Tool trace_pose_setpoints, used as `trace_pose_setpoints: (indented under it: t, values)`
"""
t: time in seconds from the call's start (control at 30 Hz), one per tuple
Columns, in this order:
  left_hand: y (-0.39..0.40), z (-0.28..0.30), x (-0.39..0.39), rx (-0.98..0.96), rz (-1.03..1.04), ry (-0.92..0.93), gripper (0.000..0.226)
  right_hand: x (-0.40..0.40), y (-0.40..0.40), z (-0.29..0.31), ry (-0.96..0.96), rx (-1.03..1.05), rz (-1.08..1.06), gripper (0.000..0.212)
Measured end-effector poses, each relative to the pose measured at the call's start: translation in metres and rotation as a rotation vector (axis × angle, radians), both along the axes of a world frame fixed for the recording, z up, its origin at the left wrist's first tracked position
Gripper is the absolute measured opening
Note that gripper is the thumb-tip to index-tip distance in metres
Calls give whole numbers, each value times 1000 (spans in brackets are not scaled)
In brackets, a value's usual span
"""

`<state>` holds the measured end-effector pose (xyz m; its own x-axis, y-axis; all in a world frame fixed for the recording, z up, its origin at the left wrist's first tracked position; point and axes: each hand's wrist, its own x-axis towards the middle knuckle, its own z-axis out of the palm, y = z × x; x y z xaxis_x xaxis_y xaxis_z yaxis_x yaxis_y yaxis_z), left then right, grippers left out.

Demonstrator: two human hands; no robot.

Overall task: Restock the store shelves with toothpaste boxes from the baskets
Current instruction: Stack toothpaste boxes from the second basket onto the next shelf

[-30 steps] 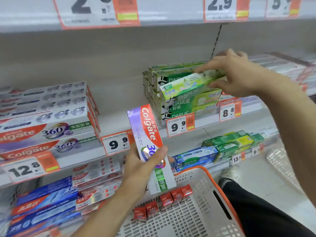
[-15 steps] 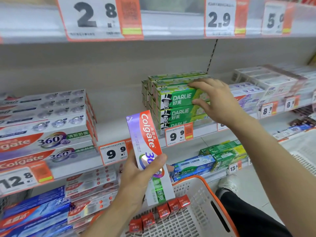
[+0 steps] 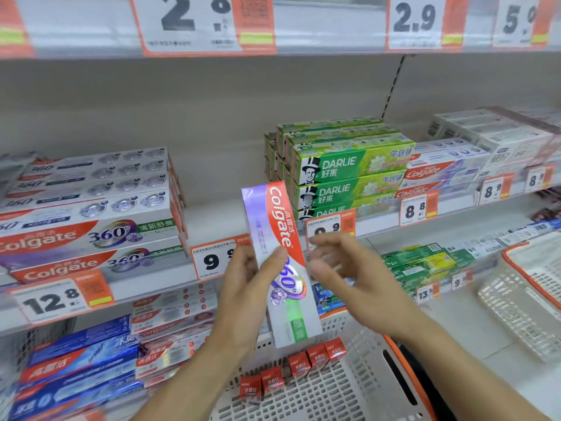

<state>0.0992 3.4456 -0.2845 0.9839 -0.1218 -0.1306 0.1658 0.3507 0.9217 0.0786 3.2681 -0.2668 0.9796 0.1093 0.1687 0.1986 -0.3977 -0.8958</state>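
My left hand grips a purple, red and white Colgate 360 box, held nearly upright in front of the middle shelf. My right hand is blurred, fingers spread, just right of that box and holding nothing. A stack of green Darlie boxes stands on the middle shelf behind. Matching Colgate 360 boxes are stacked at the left of that shelf. Below my hands is a white basket with an orange rim, and several small red boxes lean on its far wall.
A bare gap of shelf lies between the Colgate stack and the Darlie stack. Red and white Colgate boxes and white boxes fill the shelf to the right. Blue boxes sit on the lower shelf. A second basket stands at the right.
My right hand has left the green Darlie box on top of its stack and dropped down beside the Colgate box. My left hand has kept hold of the Colgate box.
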Motion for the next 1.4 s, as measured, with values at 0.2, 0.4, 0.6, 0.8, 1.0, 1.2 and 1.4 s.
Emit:
trace_pose_setpoints:
  t: [0.2, 0.4, 0.6, 0.8, 1.0, 1.2, 1.4]
  values:
    - [7, 3, -2, 60, -49, -97, 54, -23, 23, -28, 179, 210, 92, 58]
    - [38, 30, 7, 143, 144, -312, 72, -22, 9, -12, 43, 178, 39, 67]
    - [86, 47, -3, 412, 342, -490, 67, 0, 31, 26, -237, 244, -21, 64]
    - [159, 44, 5, 1108, 629, -652, 64, 51, 96, 62, -468, 259, 81, 46]
    - [210, 49, 6, 1228, 847, -705, 74, 98, 145, 60, -433, 154, 224, 45]
    - [253, 59, 9, 1366, 943, -775, 78, 109, 175, 45, -393, 81, 225, 41]
    - [287, 58, 24, 1526, 879, -673, 62, 112, 182, 46, -465, -134, 123, 47]
